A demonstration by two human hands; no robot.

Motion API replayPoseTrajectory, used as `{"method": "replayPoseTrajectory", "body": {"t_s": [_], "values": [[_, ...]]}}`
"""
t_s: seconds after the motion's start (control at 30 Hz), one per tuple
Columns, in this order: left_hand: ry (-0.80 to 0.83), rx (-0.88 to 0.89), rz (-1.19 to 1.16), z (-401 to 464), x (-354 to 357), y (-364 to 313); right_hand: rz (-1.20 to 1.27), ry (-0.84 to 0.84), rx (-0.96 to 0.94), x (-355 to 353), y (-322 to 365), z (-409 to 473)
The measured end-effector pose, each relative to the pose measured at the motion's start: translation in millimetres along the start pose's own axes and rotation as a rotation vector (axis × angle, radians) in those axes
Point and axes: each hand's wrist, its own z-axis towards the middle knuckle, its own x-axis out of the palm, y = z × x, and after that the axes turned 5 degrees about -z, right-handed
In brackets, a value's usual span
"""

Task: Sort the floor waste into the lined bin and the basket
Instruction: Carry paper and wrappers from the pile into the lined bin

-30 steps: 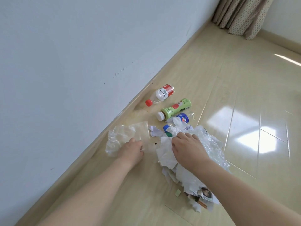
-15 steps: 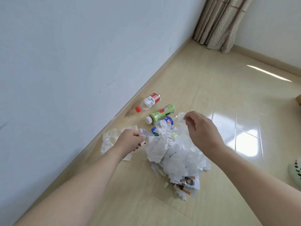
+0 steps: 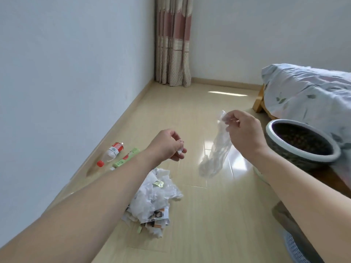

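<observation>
Both hands lifted off the paper pile (image 3: 154, 198) now.
Right hand (image 3: 245, 130) pinches one plastic bag (image 3: 214, 154); left hand (image 3: 168, 145) pinches a scrap; two bottles (image 3: 112, 153) visible.

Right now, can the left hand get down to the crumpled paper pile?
Probably yes: the left hand hovers just above the paper pile with nothing between, though it already pinches a small white scrap.

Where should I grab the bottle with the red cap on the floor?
Grab the red-capped bottle round its clear middle, from above. It lies on its side by the wall, apart from the green bottle, so fingers fit on both sides.
</observation>
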Motion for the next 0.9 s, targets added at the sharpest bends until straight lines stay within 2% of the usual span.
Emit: {"method": "replayPoseTrajectory", "body": {"t_s": [0.1, 0.3, 0.57, 0.67, 0.8, 0.9], "values": [[0.146, 0.041, 0.009, 2.6, 71.7, -29.1, 0.002, -0.104, 0.090, -61.8, -38.3, -0.6], [0.360, 0.114, 0.032, 7.6, 232.3, -63.9, -0.143, -0.241, 0.205, -178.8, -134.7, -13.5], [0.476, 0.154, 0.257, 2.1, 425.0, -52.7, -0.358, -0.206, 0.532, -260.4, -285.4, -74.1], [0.481, 0.154, 0.380, 4.4, 473.3, -32.5, -0.426, -0.051, 0.596, -256.1, -332.1, -99.2], [0.638, 0.089, 0.780, 11.1, 517.2, 6.0, -0.416, 0.395, 0.673, -229.0, -370.4, -126.2], [0.674, 0.062, 0.962, 14.0, 525.1, 20.2, -0.306, 0.615, 0.748, -206.5, -384.3, -141.5]]}}
